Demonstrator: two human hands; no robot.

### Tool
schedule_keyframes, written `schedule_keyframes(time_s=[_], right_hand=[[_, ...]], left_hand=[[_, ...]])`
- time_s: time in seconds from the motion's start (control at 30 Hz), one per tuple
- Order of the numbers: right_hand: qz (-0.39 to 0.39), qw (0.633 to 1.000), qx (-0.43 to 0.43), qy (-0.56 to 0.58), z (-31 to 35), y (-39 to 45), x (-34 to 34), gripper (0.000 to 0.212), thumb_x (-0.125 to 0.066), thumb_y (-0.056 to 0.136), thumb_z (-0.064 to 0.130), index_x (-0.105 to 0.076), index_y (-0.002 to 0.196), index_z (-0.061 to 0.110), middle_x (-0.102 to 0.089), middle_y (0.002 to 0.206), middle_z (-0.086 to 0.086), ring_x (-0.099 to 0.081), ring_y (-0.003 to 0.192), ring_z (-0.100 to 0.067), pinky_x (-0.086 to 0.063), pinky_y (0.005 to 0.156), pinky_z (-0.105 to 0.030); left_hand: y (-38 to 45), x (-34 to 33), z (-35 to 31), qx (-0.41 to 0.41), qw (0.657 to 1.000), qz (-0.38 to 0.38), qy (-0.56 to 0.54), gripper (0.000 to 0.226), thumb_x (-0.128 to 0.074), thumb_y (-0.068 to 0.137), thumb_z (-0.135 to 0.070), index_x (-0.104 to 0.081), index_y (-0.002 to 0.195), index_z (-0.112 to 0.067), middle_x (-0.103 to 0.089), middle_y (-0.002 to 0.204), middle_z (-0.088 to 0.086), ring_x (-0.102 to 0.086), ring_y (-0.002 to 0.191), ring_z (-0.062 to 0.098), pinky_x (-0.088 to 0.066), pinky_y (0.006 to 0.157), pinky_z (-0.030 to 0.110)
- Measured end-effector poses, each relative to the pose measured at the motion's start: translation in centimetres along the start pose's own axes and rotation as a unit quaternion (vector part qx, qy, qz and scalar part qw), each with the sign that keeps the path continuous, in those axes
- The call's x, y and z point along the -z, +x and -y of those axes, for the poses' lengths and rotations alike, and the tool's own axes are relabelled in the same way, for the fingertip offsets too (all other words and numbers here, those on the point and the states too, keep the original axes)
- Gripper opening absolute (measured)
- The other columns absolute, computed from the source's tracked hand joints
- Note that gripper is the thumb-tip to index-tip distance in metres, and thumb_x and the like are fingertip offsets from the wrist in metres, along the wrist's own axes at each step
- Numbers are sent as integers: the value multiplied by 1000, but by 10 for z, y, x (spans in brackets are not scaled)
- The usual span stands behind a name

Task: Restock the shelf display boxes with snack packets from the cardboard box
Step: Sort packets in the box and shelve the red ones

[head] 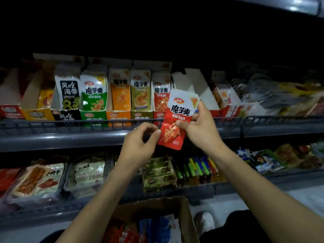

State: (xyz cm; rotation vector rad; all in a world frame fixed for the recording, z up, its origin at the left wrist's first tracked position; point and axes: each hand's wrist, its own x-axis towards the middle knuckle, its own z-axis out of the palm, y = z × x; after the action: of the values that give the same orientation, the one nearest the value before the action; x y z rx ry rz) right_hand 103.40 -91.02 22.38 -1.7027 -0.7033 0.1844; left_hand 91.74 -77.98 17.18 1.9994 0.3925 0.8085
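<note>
Up at the middle shelf (pixel 70 139), you have one red snack packet (pixel 175 123) raised in front of the row of display boxes. Your right hand (pixel 198 127) pinches it, thumb across the front and fingers behind, while your left hand (pixel 140 144) has its fingers curled in against the packet's lower left edge — whether it truly grips or only steadies, I cannot tell.

The packet hangs just before the red display box (pixel 160 109), whose stock matches it, so that looks to be where it belongs. As for progress: the green (pixel 93 109), orange (pixel 119 106) and olive (pixel 142 104) boxes each stand full to the front, and the red one holds packets too. Just to its right, though, a white-walled box (pixel 201 92) looks bare inside, so that slot may still want filling. Down by your knees the cardboard box (pixel 185 216) still shows red and blue packets, so I judge you are partway through, with a good deal left to place.

A low wire rail (pixel 52 122) runs along the grey shelf's front edge, touching the box fronts. Below it, another shelf carries trays of dried meat and a cluster of bright tubes (pixel 198 167). The room is dim — everything above the boxes falls into black, and the goods at far right are blurred.
</note>
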Motion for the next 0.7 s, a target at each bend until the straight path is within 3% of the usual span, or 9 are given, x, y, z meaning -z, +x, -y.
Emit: schedule_keyframes(time_s=[0.07,0.13,0.2,0.27,0.33,0.43,0.5,0.57,0.7], right_hand=[[-19,998,31,-49,13,20,2,44,-70,86,8,-43,114,28,-67,103,7,-69,88,-5,-59,69,-29],[-41,992,63,-105,22,39,2,40,-67,89,13,-41,115,28,-63,106,8,-65,92,-6,-58,70,-29],[-55,984,89,-146,30,58,-2,38,-63,91,12,-37,118,23,-58,103,8,-59,90,-7,-54,66,-24],[-64,977,109,-174,39,76,-10,40,-58,93,9,-35,123,20,-55,101,8,-57,86,-6,-53,63,-22],[-63,970,119,-200,45,92,-18,43,-55,94,7,-33,129,17,-58,102,3,-59,81,-9,-55,59,-25],[-60,967,101,-225,48,110,-32,47,-51,95,7,-29,136,15,-64,108,-12,-66,86,-25,-59,71,-45],[-39,974,80,-210,41,118,-38,47,-51,96,8,-30,137,16,-63,113,-9,-65,90,-22,-58,65,-38],[-9,971,72,-227,27,124,-41,46,-57,93,8,-35,132,17,-59,117,-1,-61,92,-15,-48,57,-18],[8,927,113,-358,11,132,-36,66,-68,86,8,-29,138,17,-51,131,-11,-59,108,-25,-54,72,-30]], left_hand=[[21,-1,0,-90,989,-38,115,22,-55,89,-21,-61,111,-23,-61,111,-6,-52,112,13,-43,95,29],[41,-3,4,-126,953,-38,273,52,-54,77,-18,-53,129,-25,-52,131,2,-34,132,28,-22,115,51],[51,-3,3,-99,917,-13,386,73,-59,72,-18,-39,141,-32,-35,148,5,-11,142,34,5,117,54],[56,-4,6,-86,895,16,437,81,-61,75,-24,-25,146,-36,-22,155,6,3,145,35,13,114,54],[56,-5,12,-84,886,39,455,84,-58,77,-27,-14,148,-38,-20,155,5,6,145,34,16,113,53],[57,-5,16,-82,885,40,456,86,-57,77,-27,-13,149,-36,-24,152,5,2,145,33,19,112,50],[58,-7,20,-93,889,24,448,85,-61,73,-25,-22,148,-33,-34,146,6,-8,143,34,17,112,50],[59,-9,24,-103,896,11,432,85,-66,64,-21,-36,143,-30,-46,136,8,-21,138,36,8,114,53],[59,-8,23,-102,906,18,411,85,-66,66,-23,-34,144,-31,-42,138,5,-18,139,33,8,115,51]])
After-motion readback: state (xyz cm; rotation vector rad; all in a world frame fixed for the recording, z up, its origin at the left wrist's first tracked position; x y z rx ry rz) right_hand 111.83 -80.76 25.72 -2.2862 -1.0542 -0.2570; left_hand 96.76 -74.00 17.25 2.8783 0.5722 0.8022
